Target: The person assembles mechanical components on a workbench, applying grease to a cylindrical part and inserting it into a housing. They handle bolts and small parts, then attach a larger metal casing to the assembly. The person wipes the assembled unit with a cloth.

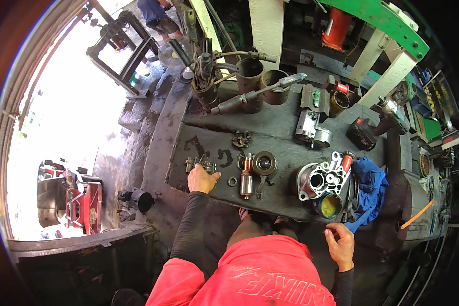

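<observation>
My left hand [203, 180] reaches over the workbench's left front part, thumb spread from the fingers. Its fingertips touch a small cluster of metal parts [210, 166], partly hidden by the hand. To its right are a small ring [232, 181], a copper-wound armature [247, 178] and a round dark metal part [264, 163]. My right hand [340, 246] is off the bench's front edge with fingers curled in; whether anything is between them I cannot make out. Closest to it is a tin of yellow grease [331, 206], beside a silver cast housing [319, 179].
Blue cloth [368, 188] lies at the bench's right, with a cordless power tool [364, 133] behind it. Tool-filled cans [205, 97] and a grease gun [239, 102] stand farther back. A starter-like silver motor [311, 126] sits by a V-block. Another person [158, 15] is at the far left.
</observation>
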A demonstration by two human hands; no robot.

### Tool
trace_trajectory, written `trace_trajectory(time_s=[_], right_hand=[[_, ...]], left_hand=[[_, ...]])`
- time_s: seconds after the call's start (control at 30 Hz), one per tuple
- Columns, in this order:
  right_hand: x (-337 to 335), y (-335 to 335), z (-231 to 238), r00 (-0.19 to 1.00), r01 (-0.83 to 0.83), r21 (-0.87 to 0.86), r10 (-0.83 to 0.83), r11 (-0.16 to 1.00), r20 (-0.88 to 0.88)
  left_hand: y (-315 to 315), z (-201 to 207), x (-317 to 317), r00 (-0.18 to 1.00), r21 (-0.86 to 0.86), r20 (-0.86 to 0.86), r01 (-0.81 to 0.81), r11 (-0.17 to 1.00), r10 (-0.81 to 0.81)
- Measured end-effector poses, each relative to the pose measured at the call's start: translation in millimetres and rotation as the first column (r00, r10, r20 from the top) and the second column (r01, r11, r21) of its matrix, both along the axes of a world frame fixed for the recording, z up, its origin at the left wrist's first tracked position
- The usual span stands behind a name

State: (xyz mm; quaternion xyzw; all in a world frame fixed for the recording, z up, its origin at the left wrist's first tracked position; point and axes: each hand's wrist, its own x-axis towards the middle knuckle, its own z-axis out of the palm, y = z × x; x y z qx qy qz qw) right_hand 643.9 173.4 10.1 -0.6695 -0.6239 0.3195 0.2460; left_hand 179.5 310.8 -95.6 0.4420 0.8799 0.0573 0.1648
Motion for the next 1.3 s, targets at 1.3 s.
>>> trace_trajectory(time_s=[1.3], right_hand=[[-100.6,40.2,9.3,0.989,-0.141,0.703,0.067,0.697,0.132]], left_hand=[[-87.0,97.4,166.8,-0.560,0.042,0.826,0.162,0.986,0.057]])
